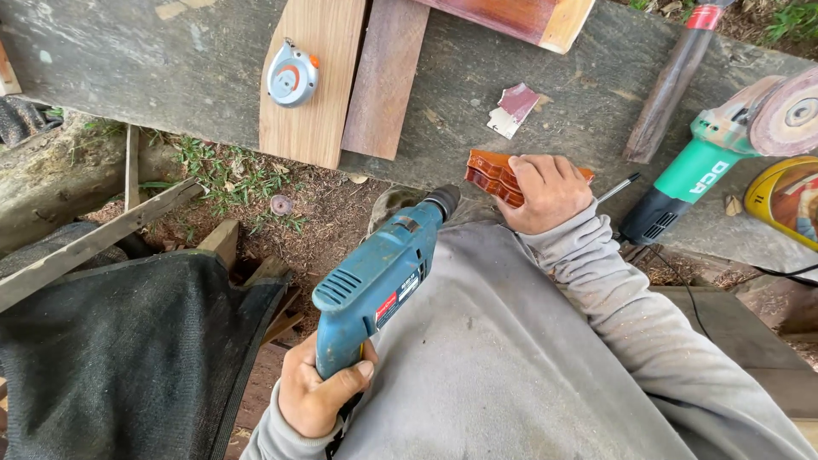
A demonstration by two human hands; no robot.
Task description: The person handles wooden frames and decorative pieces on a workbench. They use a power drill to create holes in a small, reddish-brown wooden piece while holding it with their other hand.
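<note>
My left hand (319, 396) grips the blue electric drill (379, 273) tight, my right hand (545, 192) clamps the carved reddish-brown wooden piece (490, 175) against the grey plank workbench (170, 77).

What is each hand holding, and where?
The left hand grips the blue drill by its handle. The right hand presses on the carved reddish wood piece, covering its right end.

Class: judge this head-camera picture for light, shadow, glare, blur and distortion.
Head view: soft, even daylight, faint shadows, no glare; the blue drill in the left hand and the carved wood piece under the right hand look sharp; the plank bows slightly, suggesting wide-angle distortion.
</note>
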